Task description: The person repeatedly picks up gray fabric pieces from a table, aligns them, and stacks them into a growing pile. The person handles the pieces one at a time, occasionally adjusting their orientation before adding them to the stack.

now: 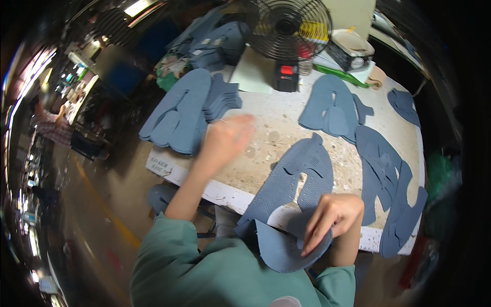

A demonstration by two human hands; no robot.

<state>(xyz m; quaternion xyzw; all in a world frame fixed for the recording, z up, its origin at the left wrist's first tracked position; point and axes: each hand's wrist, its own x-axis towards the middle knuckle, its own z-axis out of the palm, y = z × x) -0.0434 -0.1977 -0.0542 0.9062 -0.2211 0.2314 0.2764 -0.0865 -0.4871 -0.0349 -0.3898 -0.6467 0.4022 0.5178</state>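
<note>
Close to my body, my right hand [335, 219] is closed on the edge of a curled blue leather shoe-upper piece [286, 251], whose smoother side faces up. A pebbled blue leather piece [279, 184] with slots and a central cutout lies just beyond it; whether the two are joined I cannot tell. Over the left part of the table is my left hand [228, 137], smeared by motion, so its fingers are unclear. It is nearest to a stack of large blue leather pieces [179, 110] and a stack of small notched ones [223, 97].
Another stack of blue pieces [330, 105] sits at the far right of the worn table [263, 130]. Loose cut pieces [381, 163] lie along the right side. A black fan [286, 30] and a white tub [353, 43] stand at the back. A person [56, 125] is far left.
</note>
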